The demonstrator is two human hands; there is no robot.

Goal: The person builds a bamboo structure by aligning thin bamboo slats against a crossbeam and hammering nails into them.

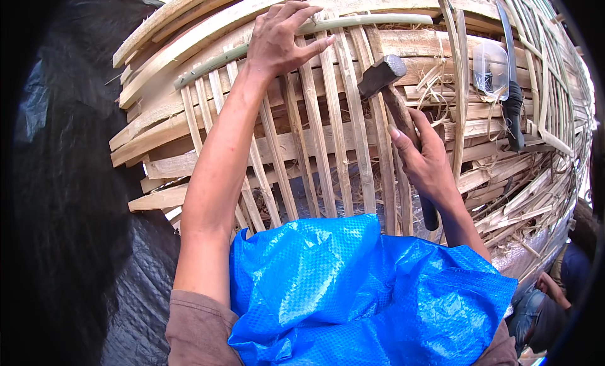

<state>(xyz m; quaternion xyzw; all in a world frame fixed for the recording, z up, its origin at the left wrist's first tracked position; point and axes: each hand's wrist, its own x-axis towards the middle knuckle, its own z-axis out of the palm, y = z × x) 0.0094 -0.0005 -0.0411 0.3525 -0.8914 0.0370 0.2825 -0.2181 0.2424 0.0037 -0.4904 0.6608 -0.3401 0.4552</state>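
My left hand [277, 41] lies over a pale green bamboo crosspiece [384, 19], its fingers apart and thumb stretched to the right. Its palm side is hidden. Several narrow wooden slats [328, 114] run from under that crosspiece toward me, side by side with gaps between them. My right hand [425, 155] is wrapped round the wooden handle of a hammer [382, 76]. The hammer's metal head is raised over the slats at the right, below the crosspiece. The dark lower end of its handle sticks out beneath my hand.
A clear plastic tub [490, 69] holding thin nail-like pieces stands at the right, beside a long knife [514, 107] with a black handle. Stacked planks [151, 126] lie beneath the slats. Blue sheeting [302, 265] covers my lap; black sheeting [69, 177] hangs left. Another person [542, 309] sits lower right.
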